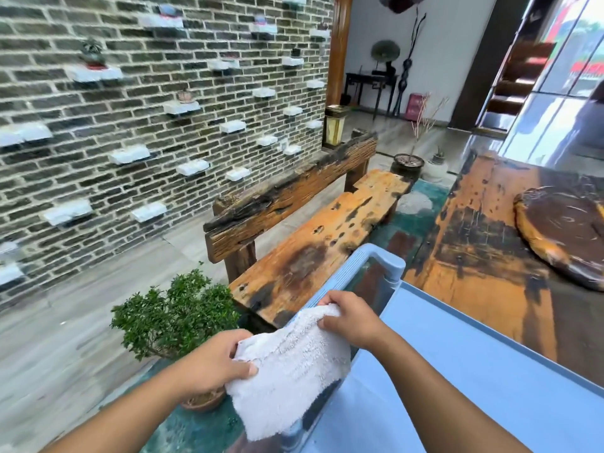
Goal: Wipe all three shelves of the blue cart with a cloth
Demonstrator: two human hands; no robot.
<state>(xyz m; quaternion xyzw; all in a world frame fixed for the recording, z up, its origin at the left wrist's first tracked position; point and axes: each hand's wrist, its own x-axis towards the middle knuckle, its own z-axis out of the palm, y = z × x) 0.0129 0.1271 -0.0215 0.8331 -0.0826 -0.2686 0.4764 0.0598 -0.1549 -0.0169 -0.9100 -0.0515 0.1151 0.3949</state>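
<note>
1. Cloth [294,364]: white terry, fluffy, matt.
2. Cart [457,371]: pale blue plastic, smooth, slight sheen; handle ribbed.
3. Bench [313,243]: rough weathered wood w/ dark stains, pitted.
4. Wall [147,103]: rough grey brick.

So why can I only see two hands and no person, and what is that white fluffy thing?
The camera sits on the person's head and looks forward and down, so you see only their arms. There is just this one picture. The left hand and the right hand both grip a white fluffy terry cloth, stretched between them over the handle end of a light blue plastic cart. Its top shelf looks bare; the lower shelves are hidden. Beside it stand a rough orange-brown wooden bench, a matching wooden table and a small green potted bush. Behind is a grey brick wall.
</note>
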